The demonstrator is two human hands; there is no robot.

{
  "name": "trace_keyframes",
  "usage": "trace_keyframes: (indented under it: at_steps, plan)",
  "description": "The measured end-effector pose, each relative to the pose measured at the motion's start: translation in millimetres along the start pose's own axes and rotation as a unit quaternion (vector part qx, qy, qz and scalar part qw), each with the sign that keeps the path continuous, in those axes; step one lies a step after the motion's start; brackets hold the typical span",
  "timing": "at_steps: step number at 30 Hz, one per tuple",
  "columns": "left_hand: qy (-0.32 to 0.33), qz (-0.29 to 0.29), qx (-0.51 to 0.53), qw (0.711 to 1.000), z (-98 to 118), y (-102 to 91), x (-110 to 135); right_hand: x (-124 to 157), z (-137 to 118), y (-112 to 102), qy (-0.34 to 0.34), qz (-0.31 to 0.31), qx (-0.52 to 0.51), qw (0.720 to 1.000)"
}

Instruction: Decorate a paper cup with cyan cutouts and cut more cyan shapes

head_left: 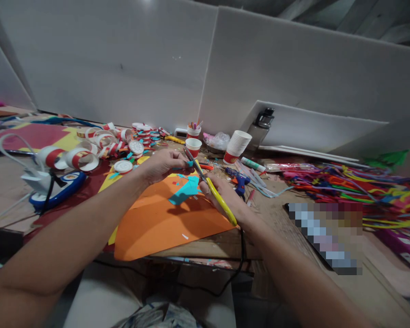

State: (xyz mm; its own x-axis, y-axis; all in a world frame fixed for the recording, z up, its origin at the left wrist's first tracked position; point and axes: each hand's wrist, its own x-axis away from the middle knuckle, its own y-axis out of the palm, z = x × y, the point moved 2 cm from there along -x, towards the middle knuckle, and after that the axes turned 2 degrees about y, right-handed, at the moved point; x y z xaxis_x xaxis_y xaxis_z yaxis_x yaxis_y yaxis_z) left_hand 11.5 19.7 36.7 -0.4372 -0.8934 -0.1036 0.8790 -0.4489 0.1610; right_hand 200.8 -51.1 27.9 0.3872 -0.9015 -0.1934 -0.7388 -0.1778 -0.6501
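My right hand (220,191) is closed on a pair of yellow-handled scissors (222,200), whose blades point up and to the left. In the fingers of my left hand (164,164) is a small piece of teal paper (190,164), close to the blades. Whether the blades touch that piece I cannot tell. Below both hands an orange sheet (157,232) lies on the table, with a larger strip of turquoise paper (182,193) and small scraps on it. Just beyond the blades stands a white and red paper cup (193,146).
Cut cup rings (84,158) and a blue power strip (59,189) sit on the left. A cup stack (237,146), a dark bottle (262,127) and a blue glue gun (241,180) stand or lie right of centre. Colourful pipe cleaners (348,184) pile up far right.
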Motion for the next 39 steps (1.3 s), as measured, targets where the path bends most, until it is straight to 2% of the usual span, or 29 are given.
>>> trace_keyframes:
  at_steps: [14, 26, 34, 39]
  plan:
    - [-0.003, -0.006, -0.033, 0.999, 7.2, 2.6, 3.6, 0.6, -0.8, -1.1, 0.012, -0.023, 0.004, 1.0]
    - [-0.004, -0.038, -0.051, 0.998, 5.5, -3.3, 2.6, 0.8, -2.4, -1.6, 0.031, -0.038, -0.009, 0.999]
    - [-0.011, -0.039, -0.045, 0.998, 7.3, -3.6, 3.5, 1.1, -3.0, -2.6, 0.013, -0.032, 0.002, 0.999]
    - [-0.023, -0.031, -0.021, 0.999, 4.5, -2.7, 2.5, 1.6, -1.8, 0.0, 0.03, -0.014, -0.019, 0.999]
